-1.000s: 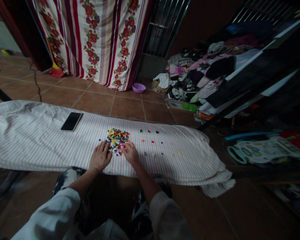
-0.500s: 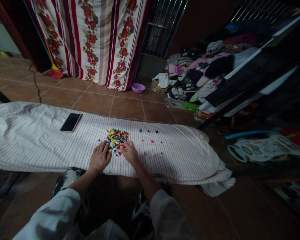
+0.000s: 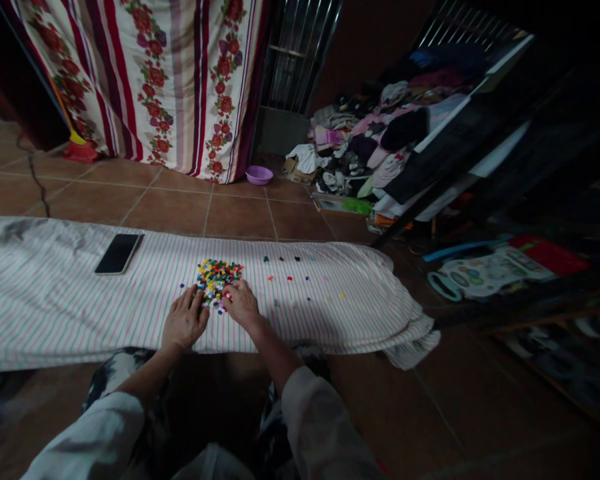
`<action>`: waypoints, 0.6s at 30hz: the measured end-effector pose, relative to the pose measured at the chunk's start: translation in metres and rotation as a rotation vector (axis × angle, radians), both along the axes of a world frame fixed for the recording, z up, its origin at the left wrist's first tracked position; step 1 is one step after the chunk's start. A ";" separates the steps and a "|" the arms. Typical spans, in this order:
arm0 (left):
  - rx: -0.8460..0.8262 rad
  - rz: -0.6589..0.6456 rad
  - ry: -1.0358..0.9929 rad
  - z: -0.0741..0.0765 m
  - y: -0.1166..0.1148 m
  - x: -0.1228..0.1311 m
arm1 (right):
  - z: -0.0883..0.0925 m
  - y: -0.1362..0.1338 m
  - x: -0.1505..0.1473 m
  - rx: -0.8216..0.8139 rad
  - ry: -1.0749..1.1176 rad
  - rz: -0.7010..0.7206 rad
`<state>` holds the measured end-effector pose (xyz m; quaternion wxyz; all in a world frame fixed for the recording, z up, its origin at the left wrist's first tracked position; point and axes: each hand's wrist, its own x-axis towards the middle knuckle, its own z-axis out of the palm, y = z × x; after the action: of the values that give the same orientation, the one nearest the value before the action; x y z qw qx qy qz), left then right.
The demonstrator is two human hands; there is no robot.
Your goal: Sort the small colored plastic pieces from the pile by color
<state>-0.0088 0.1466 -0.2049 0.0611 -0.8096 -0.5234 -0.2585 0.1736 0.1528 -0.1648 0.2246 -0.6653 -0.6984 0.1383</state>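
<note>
colored pieces (image 3: 217, 279), too many and too tightly packed to count, lie in one heap near the middle of the counter (image 3: 75, 313). the counter is long and draped in one striped cloth (image 3: 355, 320). over its near edge reach two forearms (image 3: 143, 388) in pale sleeves (image 3: 97, 427), slanting inward toward the heap. the left hand (image 3: 184, 319) lies palm down and wide, fingers stretched away from the body, tips at the heap's left edge. the right hand (image 3: 241, 301) comes in from the other side, fingers curled and drawn narrow, tips among the pieces at the heap's right edge; whether it pinches one, i cannot tell. one phone (image 3: 119, 254), screen dark, lies to the left, well apart from the heap. right of the heap, smaller spots of color stand in three rows: four in the far row (image 3: 266, 259), green, dark red, black and pale blue; four in the middle row (image 3: 289, 279), orange, red, blue and pink; at least four in the near row (image 3: 342, 295), its paler ones blurring into the cloth. one dark blue piece (image 3: 182, 286) sits alone, just beside the left hand's fingers.
</note>
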 end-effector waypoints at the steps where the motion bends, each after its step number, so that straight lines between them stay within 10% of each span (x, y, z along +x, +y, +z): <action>1: 0.008 -0.002 0.007 0.000 0.000 0.000 | 0.002 0.000 0.000 -0.020 -0.005 -0.007; 18: 0.020 0.005 0.041 -0.001 0.001 -0.001 | 0.008 0.006 0.003 -0.165 -0.009 0.013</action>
<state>-0.0102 0.1474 -0.2063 0.0808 -0.8128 -0.5214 -0.2469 0.1767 0.1583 -0.1566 0.1648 -0.6775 -0.6901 0.1937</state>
